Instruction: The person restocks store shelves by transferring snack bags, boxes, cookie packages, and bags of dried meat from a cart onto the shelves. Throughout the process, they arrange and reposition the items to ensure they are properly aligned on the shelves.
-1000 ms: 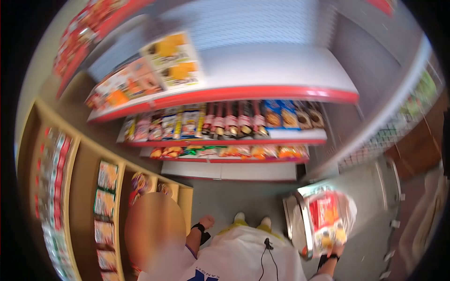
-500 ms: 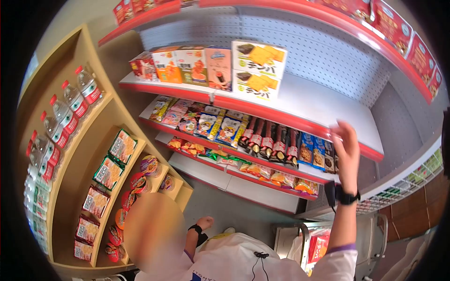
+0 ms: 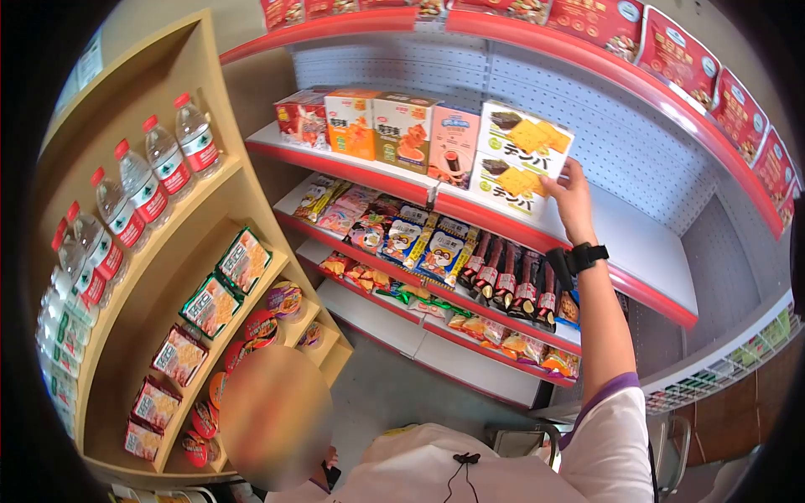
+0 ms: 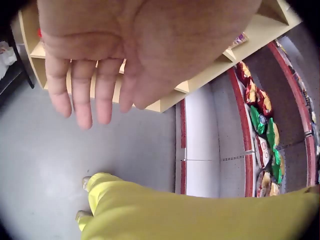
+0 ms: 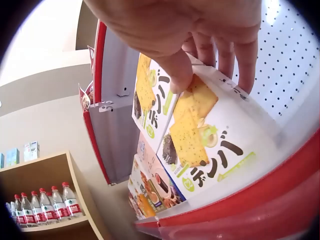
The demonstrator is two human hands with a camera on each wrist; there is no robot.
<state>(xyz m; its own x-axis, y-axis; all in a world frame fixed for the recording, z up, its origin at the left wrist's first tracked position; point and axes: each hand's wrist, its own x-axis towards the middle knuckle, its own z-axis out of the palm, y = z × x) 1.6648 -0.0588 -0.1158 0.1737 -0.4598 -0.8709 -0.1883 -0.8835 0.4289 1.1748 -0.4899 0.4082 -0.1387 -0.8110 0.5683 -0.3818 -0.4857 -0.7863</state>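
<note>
Two white cracker boxes with yellow crackers on their fronts stand stacked on the upper shelf; I see the upper box (image 3: 521,136) and the lower box (image 3: 510,183). My right hand (image 3: 573,201) grips the lower box at its right edge. In the right wrist view, the thumb (image 5: 181,75) lies on the front near the seam between the boxes, and the fingers reach round the side of the lower cracker box (image 5: 205,135). Low by my body, my left hand (image 4: 115,60) hangs with fingers extended and holds nothing; in the head view it is mostly hidden behind a blurred patch.
Left of the crackers stand a pink box (image 3: 454,144) and several other snack boxes. Bagged snacks (image 3: 419,245) fill the shelf below. A wooden rack (image 3: 220,101) with water bottles (image 3: 194,138) is at the left. A metal cart (image 3: 667,448) stands at lower right.
My right hand has gone from the cart up past the shelf's right part and taken hold of the lower cracker box. The head view has turned right. My left hand stays low.
</note>
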